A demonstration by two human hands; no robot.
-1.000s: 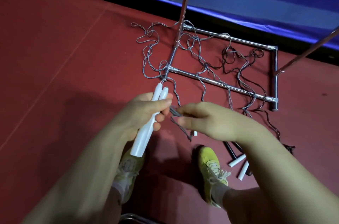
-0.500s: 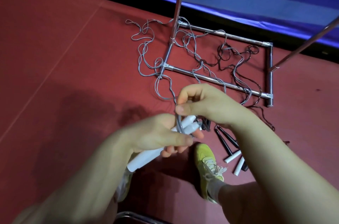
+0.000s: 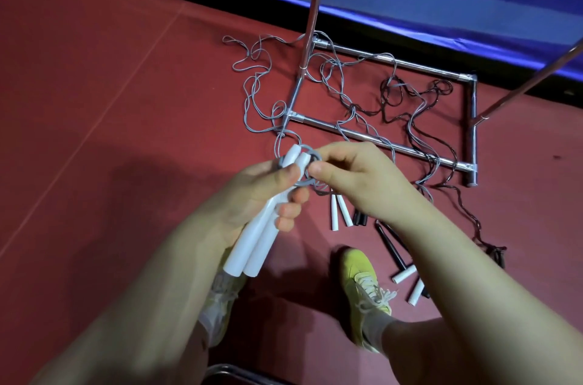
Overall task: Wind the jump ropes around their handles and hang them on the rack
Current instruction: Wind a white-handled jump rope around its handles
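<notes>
We find the left hand (image 3: 268, 195) gripping the paired white handles (image 3: 262, 236), now re-angled upward over the floor. The right hand (image 3: 353, 176), since swung across, pinches the grey rope (image 3: 310, 157) into a first loop at their tips: winding has begun.

The chrome tubular rack base (image 3: 378, 138) lies on the red floor (image 3: 94, 100), beyond both hands. Loose grey and black cords (image 3: 353, 94) sprawl across and left of it. The left hand (image 3: 252, 195) holds two paired white plastic handles (image 3: 258, 239) just left of the right hand (image 3: 356, 182). Spare white and black handles (image 3: 340, 212) lie on the floor below the right hand, between rack base and yellow shoe (image 3: 362, 283).
</notes>
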